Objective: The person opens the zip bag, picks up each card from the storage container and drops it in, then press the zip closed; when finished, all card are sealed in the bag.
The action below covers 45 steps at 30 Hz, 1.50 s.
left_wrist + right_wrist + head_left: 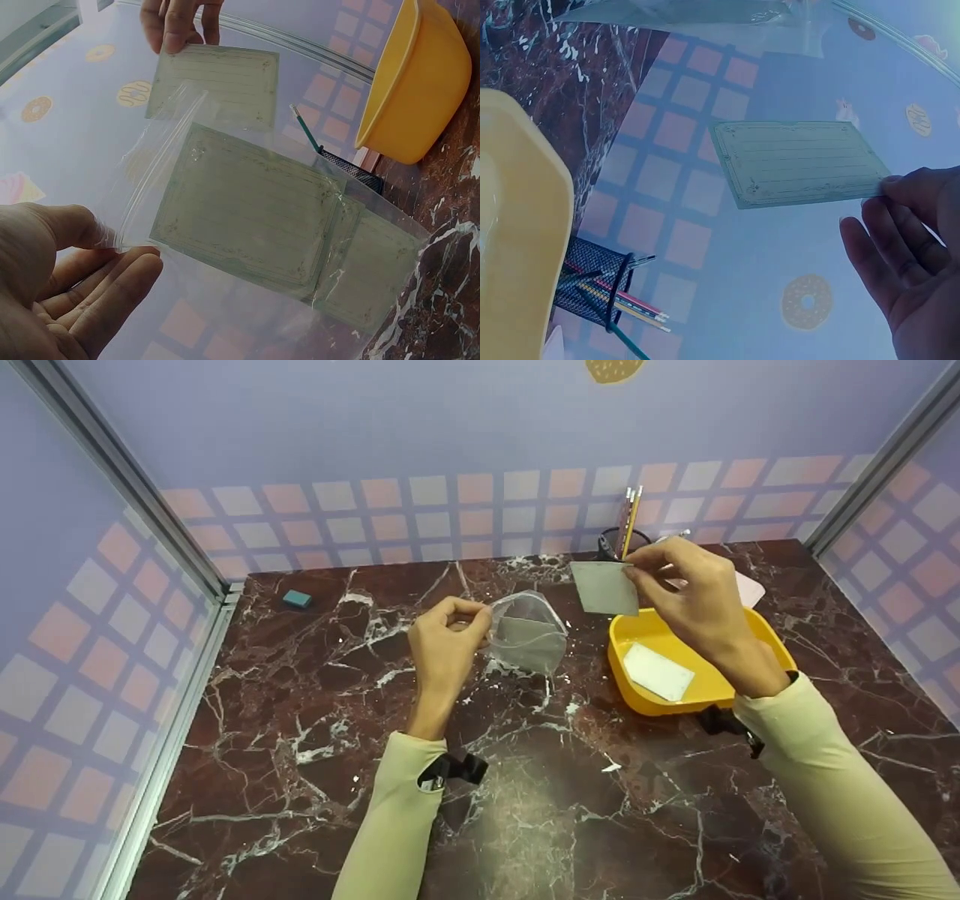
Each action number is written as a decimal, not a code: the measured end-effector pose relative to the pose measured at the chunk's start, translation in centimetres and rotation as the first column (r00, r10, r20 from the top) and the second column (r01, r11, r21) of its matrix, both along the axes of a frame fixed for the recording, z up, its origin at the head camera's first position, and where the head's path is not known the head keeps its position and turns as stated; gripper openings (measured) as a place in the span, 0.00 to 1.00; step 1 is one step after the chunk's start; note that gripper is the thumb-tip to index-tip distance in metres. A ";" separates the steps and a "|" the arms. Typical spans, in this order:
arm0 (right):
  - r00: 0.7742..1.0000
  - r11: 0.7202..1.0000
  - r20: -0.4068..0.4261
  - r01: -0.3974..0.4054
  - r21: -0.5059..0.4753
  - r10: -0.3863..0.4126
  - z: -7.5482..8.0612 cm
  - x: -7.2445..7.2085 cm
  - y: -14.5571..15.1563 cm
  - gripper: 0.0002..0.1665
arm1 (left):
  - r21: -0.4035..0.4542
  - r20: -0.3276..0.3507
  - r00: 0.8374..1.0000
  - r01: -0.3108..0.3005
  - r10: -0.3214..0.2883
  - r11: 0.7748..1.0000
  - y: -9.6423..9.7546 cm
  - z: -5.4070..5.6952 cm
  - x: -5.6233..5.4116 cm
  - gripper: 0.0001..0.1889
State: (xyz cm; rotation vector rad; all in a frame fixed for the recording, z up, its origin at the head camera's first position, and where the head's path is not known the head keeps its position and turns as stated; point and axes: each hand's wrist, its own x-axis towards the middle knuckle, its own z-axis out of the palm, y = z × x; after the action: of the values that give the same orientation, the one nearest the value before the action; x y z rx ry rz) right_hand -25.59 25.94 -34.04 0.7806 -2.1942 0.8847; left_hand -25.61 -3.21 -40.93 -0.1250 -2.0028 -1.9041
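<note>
My left hand pinches the rim of a clear zip bag between thumb and fingers, over the middle of the table. Inside the bag are several greenish cards with decorated borders, overlapping one another. My right hand is raised above a yellow bin and pinches one corner of a lined card between thumb and forefinger. In the right wrist view, printed lines and an ornate border show on that card. The card is to the right of the bag, apart from it in the head view.
A white rectangular piece lies in the yellow bin. Behind it stands a black mesh holder with pencils, near a pale pink object. A small blue block sits at the back left of the marbled table.
</note>
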 end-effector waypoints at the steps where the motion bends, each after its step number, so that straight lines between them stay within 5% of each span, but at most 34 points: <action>1: 1.000 1.000 -0.005 -0.005 -0.005 0.005 0.1 0.1 -0.1 0.07 | -0.001 0.001 1.000 -0.001 0.001 1.000 0.0 0.0 0.0 0.03; 26: 0.989 0.959 -0.074 -0.146 -0.242 0.131 2.1 2.0 -4.5 0.09 | -0.018 -0.015 1.000 -0.009 0.009 1.000 -0.1 0.0 0.0 0.03; 45: 0.983 0.977 -0.060 -0.180 -0.113 0.174 0.3 1.1 -5.8 0.09 | -0.003 -0.019 1.000 0.003 -0.003 1.000 -0.2 -0.2 -0.1 0.03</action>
State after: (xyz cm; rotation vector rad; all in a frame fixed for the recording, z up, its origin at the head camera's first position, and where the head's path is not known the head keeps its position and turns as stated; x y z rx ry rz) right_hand -24.52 20.10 -33.71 0.9404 -2.0314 1.0609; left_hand -25.73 -3.37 -41.13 -0.1462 -1.9941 -1.8954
